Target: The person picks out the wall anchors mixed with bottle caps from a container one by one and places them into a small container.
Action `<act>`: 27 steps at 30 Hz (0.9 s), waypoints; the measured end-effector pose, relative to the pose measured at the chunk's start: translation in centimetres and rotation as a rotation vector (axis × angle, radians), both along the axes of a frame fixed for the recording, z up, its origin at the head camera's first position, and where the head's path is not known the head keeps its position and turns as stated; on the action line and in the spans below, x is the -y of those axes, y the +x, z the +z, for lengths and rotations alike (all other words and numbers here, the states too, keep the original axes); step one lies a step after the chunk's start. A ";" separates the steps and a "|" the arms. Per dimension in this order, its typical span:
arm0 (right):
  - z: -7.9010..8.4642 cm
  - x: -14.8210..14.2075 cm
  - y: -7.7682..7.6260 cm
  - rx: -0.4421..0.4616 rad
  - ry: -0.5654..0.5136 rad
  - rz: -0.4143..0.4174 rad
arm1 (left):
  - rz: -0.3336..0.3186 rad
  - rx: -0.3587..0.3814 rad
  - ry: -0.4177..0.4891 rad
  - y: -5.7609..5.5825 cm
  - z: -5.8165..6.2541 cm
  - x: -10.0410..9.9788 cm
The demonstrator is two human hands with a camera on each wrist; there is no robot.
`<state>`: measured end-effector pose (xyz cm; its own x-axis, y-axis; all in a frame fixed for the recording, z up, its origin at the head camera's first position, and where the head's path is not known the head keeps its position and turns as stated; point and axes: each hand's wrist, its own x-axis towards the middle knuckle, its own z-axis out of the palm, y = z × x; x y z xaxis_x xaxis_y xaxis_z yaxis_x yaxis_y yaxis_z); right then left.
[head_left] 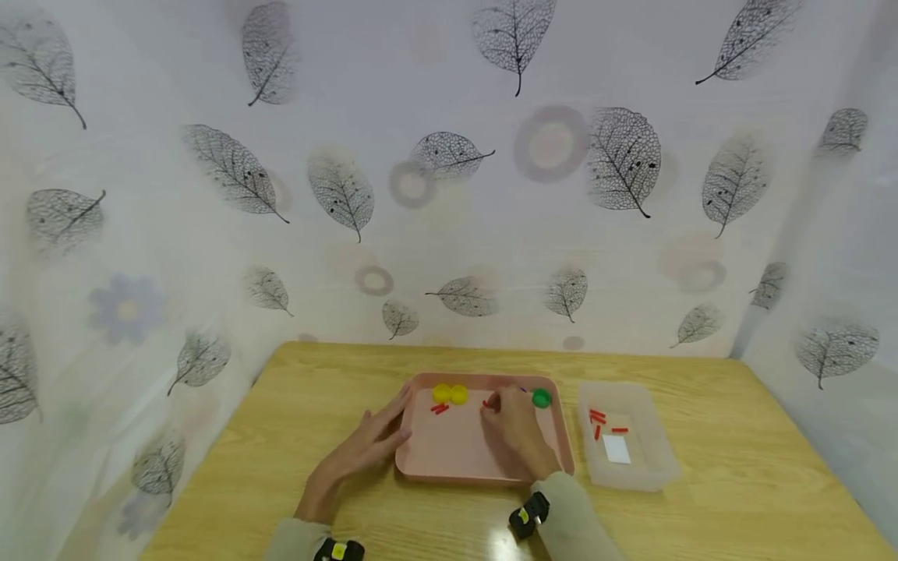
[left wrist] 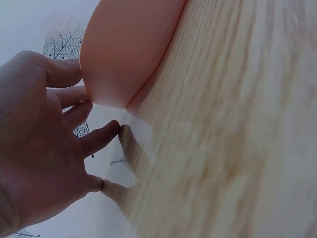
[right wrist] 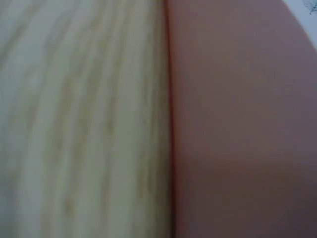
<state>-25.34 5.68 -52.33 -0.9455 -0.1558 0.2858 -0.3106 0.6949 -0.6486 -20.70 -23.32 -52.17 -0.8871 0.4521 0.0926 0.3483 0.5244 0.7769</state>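
My left hand (head_left: 366, 442) steadies the left side of a pink tray (head_left: 449, 460), fingers spread and fairly straight. In the left wrist view, the thumb and some fingers of that hand touch the tray wall (left wrist: 129, 54). Over the tray's right half, my right hand (head_left: 515, 421) pinches a small red stick (head_left: 486, 403) between thumb and fingers. Two round yellow pieces (head_left: 458, 395) sit at the back left of the tray, with red sticks (head_left: 440, 409) just in front. A green round piece (head_left: 541, 398) lies in the back right corner. The right wrist view shows only tray wall and tabletop.
Right of the tray stands a translucent plastic box (head_left: 659, 460) with several red sticks (head_left: 620, 430) and a white rectangle (head_left: 616, 449) in it. The wooden table (head_left: 337, 366) ends at a leaf-patterned curtain (head_left: 484, 234) behind.
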 end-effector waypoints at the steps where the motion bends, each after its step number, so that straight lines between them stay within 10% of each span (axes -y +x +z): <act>1: 0.0 0.0 0.1 0.021 -0.005 -0.004 | -0.004 -0.005 0.000 0.1 0.0 -0.1; 17: 0.5 -0.7 1.6 0.044 -0.018 0.057 | 0.005 0.002 0.002 1.5 0.3 -0.4; 27: 1.9 -2.8 3.1 -0.106 -0.060 0.070 | 0.028 0.003 0.002 2.1 0.3 -0.9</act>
